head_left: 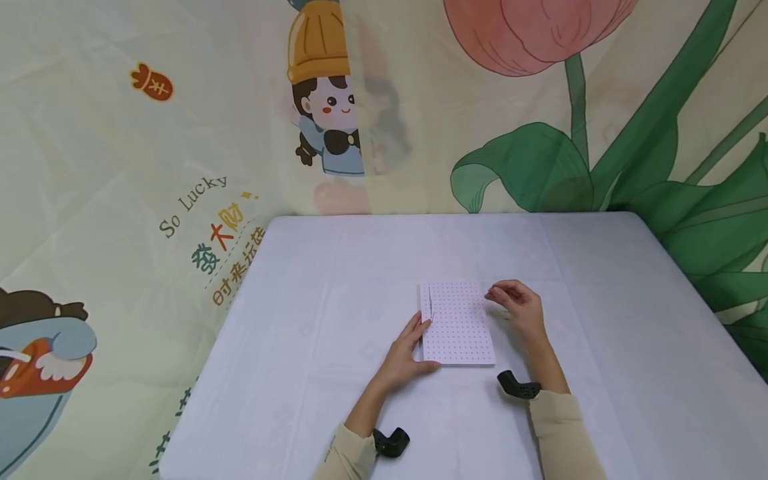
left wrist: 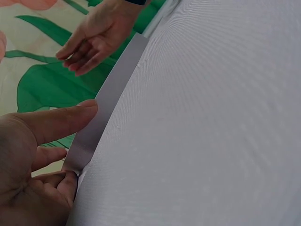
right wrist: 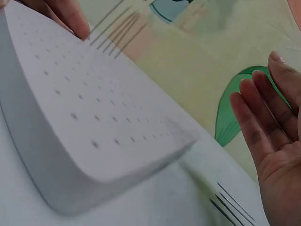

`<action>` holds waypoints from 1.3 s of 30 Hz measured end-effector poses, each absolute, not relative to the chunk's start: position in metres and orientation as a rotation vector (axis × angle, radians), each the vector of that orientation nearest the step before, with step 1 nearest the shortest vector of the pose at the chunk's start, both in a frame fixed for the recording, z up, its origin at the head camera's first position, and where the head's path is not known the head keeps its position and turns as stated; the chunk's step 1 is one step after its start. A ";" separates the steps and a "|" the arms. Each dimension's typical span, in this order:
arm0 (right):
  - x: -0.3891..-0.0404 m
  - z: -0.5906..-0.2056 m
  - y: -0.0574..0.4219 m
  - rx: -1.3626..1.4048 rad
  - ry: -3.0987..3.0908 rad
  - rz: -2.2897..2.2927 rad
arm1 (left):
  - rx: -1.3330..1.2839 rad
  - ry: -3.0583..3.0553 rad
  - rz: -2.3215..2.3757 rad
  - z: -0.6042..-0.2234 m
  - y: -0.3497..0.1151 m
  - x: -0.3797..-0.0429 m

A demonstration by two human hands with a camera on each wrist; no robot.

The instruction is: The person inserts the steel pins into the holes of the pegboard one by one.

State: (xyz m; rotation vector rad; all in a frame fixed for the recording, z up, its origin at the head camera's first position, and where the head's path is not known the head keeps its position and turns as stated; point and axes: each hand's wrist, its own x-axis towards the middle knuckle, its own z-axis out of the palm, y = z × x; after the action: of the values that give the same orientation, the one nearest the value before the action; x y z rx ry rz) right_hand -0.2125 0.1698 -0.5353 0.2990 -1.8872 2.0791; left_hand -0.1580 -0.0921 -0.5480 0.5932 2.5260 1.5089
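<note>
A white board (head_left: 462, 333) dotted with rows of small holes lies on the table. Several thin metal rods (right wrist: 115, 29) stand in it along its left side. My left hand (head_left: 403, 357) rests at the near left corner, thumb by the near edge and fingers along the left side, with fingertips close to the rods. Off the board's right side, my right hand (head_left: 519, 310) hovers with loosely bent fingers. In the right wrist view its palm shows nothing held. Several loose rods (right wrist: 231, 207) lie on the cloth to the right of the board.
A white cloth (head_left: 288, 393) covers the table. Behind it hangs a printed backdrop (head_left: 408, 100) with a pink flower and green leaves. A black wrist mount (head_left: 391, 443) sits on the left wrist and another mount (head_left: 517, 385) on the right.
</note>
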 end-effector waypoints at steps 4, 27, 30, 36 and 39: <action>-0.205 -0.539 0.191 0.091 -2.151 1.829 | 0.585 2.538 1.495 -0.547 -0.092 -0.158; -0.189 -0.564 0.228 0.157 -2.616 1.049 | 0.578 2.549 1.470 -0.551 -0.091 -0.158; -0.188 -0.564 0.228 0.148 -2.639 1.051 | 0.591 2.556 1.468 -0.551 -0.091 -0.158; -0.187 -0.558 0.227 0.132 -2.699 1.049 | 0.573 2.546 1.476 -0.550 -0.090 -0.157; -0.187 -0.555 0.226 0.127 -2.725 1.044 | 0.561 2.534 1.488 -0.549 -0.090 -0.156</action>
State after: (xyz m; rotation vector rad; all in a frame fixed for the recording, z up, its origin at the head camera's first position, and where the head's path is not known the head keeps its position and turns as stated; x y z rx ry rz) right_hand -0.1874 0.2255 -0.5553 0.1273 -2.7252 1.0445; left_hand -0.1564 -0.0904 -0.5488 0.5605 2.5335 1.4877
